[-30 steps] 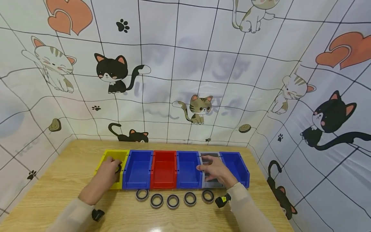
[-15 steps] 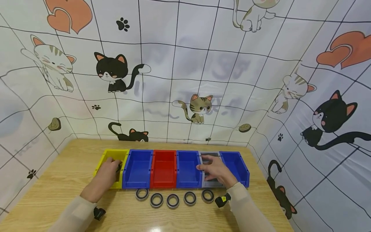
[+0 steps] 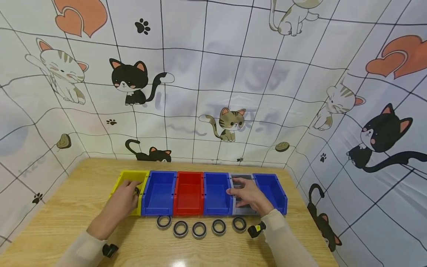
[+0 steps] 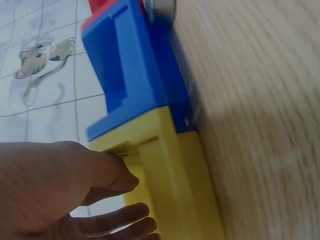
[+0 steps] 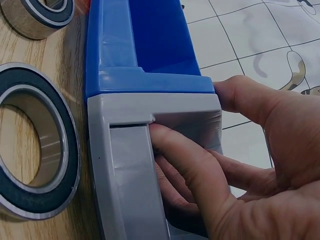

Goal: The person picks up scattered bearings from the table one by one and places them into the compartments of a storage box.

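My left hand reaches over the yellow bin. In the left wrist view its thumb and fingers are apart, with no object visible between them. A small dark spot shows by the fingertips in the head view; most of it is hidden by the hand. My right hand is at the grey bin, thumb at the neighbouring blue bin's edge and the other fingers reaching inside. A dark curved patch shows beneath these fingers in the right wrist view, largely covered.
Several ball bearings lie in a row on the wooden table, before the bins. A red bin, another blue bin and a far-right blue bin complete the joined row. A cat-print curtain hangs behind.
The dark ring seen at my left fingertips one second ago has shrunk to a small spot, and that hand has shifted slightly. My right hand stays where it was.
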`<action>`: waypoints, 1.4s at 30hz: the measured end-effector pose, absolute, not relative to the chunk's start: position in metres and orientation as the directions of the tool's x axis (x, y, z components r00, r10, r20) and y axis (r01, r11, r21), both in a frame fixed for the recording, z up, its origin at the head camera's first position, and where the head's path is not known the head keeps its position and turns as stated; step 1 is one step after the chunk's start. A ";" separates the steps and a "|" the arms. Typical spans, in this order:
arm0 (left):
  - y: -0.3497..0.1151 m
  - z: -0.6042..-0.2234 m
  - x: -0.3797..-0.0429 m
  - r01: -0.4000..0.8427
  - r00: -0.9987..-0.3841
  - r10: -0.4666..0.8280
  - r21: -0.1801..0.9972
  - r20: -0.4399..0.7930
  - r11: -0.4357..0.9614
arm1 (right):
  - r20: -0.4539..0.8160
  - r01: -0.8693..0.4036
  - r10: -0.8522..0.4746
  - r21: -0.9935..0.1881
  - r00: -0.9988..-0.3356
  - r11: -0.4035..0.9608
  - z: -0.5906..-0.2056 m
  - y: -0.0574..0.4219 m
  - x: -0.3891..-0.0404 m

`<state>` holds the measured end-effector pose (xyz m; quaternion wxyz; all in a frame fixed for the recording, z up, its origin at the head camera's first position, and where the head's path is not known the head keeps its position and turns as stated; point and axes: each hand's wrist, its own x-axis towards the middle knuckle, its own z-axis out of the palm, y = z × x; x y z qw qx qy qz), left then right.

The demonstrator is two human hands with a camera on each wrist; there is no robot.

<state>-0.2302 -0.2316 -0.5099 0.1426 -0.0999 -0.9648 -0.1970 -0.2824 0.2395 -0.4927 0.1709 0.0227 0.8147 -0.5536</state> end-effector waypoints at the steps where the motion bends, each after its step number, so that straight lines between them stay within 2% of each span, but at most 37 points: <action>1: -0.231 -0.508 -0.227 0.255 -0.933 0.134 0.352 0.333 0.901 | -0.302 0.224 -0.154 -0.895 -0.941 0.387 -0.492 0.240 -0.282; 9: -0.218 -0.491 -0.202 0.354 -0.849 0.178 0.285 0.497 0.891 | -0.295 0.220 -0.143 -0.893 -0.945 0.392 -0.492 0.239 -0.282; 12: -0.209 -0.488 -0.192 0.374 -0.833 0.201 0.255 0.515 0.892 | -0.296 0.221 -0.137 -0.890 -0.945 0.399 -0.492 0.238 -0.282; 21: -0.172 -0.495 -0.168 0.466 -0.836 0.336 0.239 0.434 0.852 | -0.293 0.225 -0.114 -0.886 -0.949 0.405 -0.494 0.239 -0.281; 30: -0.158 -0.515 -0.154 0.455 -0.888 0.416 0.242 0.194 0.857 | -0.291 0.220 -0.124 -0.889 -0.949 0.401 -0.497 0.239 -0.281; 37: -0.156 -0.521 -0.154 0.480 -0.871 0.435 0.208 0.229 0.852 | -0.289 0.220 -0.122 -0.890 -0.950 0.399 -0.496 0.239 -0.281; 42: -0.155 -0.519 -0.156 0.461 -0.884 0.425 0.214 0.193 0.861 | -0.288 0.220 -0.117 -0.889 -0.950 0.401 -0.496 0.239 -0.282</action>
